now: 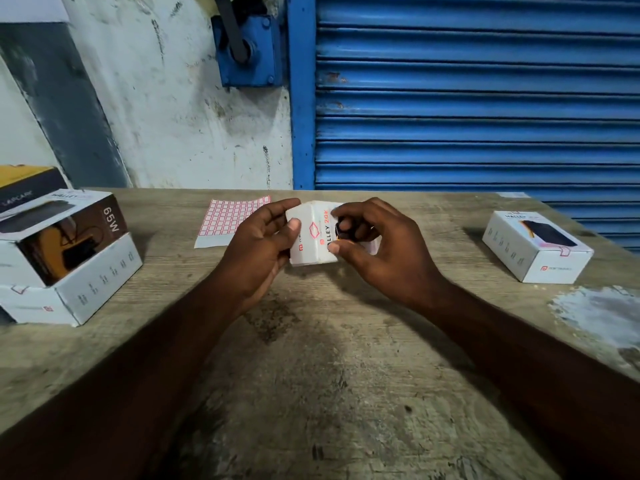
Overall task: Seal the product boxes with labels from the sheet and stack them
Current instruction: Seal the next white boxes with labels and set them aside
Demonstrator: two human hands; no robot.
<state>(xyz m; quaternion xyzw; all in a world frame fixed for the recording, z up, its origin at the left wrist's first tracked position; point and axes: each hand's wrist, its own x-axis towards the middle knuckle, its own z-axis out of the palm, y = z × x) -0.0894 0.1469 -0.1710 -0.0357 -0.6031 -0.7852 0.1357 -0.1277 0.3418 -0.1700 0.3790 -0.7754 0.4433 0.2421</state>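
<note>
The left hand (263, 244) grips the left end of a small white cardboard product box (313, 252), with the thumb on the upward face and the fingers curled behind. The right hand (375, 247) grasps the opposite end, thumb and curled fingertips pinching the box near its dark printed panel. The box is held between both hands, just above a worn wooden table (311, 358). A small red-bordered white label (317, 230) lies on the upward face; motion blur softens the edges, so whether it bridges the flap seam cannot be told. To finish the step well, the left grip should brace the box while a thumb rubs the label flat from centre outward and folds it firmly over the flap edge, so that no corner lifts. Beyond the hands, on the table, lies the flat paper sheet of red-bordered labels (230, 220). At far right rests a white product box already bearing a label (536, 245). At left, well apart, stands a stack of white product boxes (69, 265), the probable destination.
</note>
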